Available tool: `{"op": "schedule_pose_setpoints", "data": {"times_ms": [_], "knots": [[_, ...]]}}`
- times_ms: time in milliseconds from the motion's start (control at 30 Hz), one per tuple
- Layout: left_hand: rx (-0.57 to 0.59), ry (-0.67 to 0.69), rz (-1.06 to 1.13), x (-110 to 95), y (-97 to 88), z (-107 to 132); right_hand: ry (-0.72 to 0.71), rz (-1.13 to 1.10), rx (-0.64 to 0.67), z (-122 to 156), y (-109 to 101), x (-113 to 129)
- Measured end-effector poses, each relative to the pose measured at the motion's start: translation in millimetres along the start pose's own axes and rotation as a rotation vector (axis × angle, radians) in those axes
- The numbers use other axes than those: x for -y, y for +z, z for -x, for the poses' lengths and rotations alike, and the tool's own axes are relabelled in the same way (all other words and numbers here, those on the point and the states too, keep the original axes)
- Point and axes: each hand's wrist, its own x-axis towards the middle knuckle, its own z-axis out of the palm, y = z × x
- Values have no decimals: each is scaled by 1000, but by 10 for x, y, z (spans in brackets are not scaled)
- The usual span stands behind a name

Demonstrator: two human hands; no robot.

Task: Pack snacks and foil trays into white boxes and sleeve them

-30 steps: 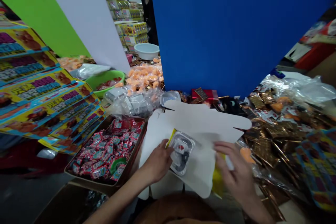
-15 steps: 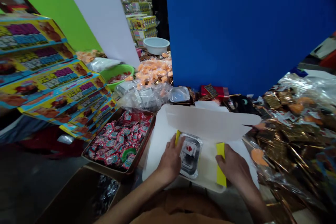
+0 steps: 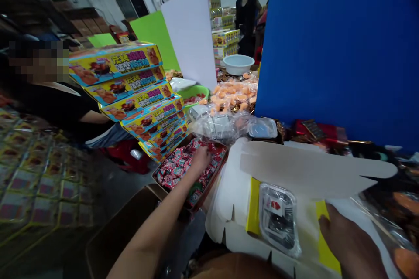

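My left hand (image 3: 200, 160) reaches into a shallow cardboard tray (image 3: 157, 177) of small red-and-teal wrapped packets (image 3: 176, 163). Its fingers are bunched at the tray's far end by some red wrappers; what they grip, if anything, is hidden. In front of me lies an unfolded white carton (image 3: 310, 168) with yellow side flaps. My right hand (image 3: 348, 237) pinches the right-hand yellow flap (image 3: 327, 250), thumb on its inner face. Inside the carton, beside the left yellow flap (image 3: 253, 205), sits a clear-covered foil tray (image 3: 278, 220) with a white, red-marked packet in it.
Printed yellow boxes (image 3: 144, 83) are stacked at the left, near a seated person (image 3: 55, 100). A blue panel (image 3: 337, 52) rises behind the carton. Bagged orange pieces (image 3: 232, 96), a green basin (image 3: 196, 93) and a pale blue bowl (image 3: 238, 65) stand farther back. Another person (image 3: 247, 17) stands beyond.
My left hand has left the carton's left flap and moved left into the tray of packets. My right hand stays on the right flap. The view has swung left.
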Motion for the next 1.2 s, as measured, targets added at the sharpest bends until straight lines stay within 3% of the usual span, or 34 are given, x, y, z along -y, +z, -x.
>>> {"op": "schedule_pose_setpoints", "data": {"times_ms": [100, 200, 300, 367, 467, 533, 600, 667, 767, 1000, 1100, 1200], "knots": [[-3, -12, -71, 102, 102, -393, -5, -2, -10, 25, -29, 41], [29, 6, -99, 169, 108, -541, -11, -25, -36, 47, -56, 63], [49, 97, -94, 262, -39, -449, -13, -41, -53, 58, -66, 63], [22, 195, -73, 245, -161, -243, -15, -43, -69, 62, -75, 64], [-52, 375, -6, -36, -243, 237, -23, -45, -103, 75, -107, 84], [-66, 633, 67, -378, -201, 592, -10, -39, -123, 91, -138, 110], [13, 887, 59, -758, -99, 886, 13, -34, -138, 114, -173, 143], [94, 979, -19, -1080, 30, 1065, 34, -36, -144, 140, -208, 178], [186, 927, -34, -1326, 204, 1125, 52, -49, -135, 166, -249, 233], [265, 896, 33, -1385, 311, 1008, 96, -98, -113, 110, -283, 351], [299, 980, 95, -1563, 338, 1004, 62, -153, -127, 104, -299, 394], [377, 1100, 188, -1794, 496, 991, -18, -238, -163, 147, -292, 420]]}}
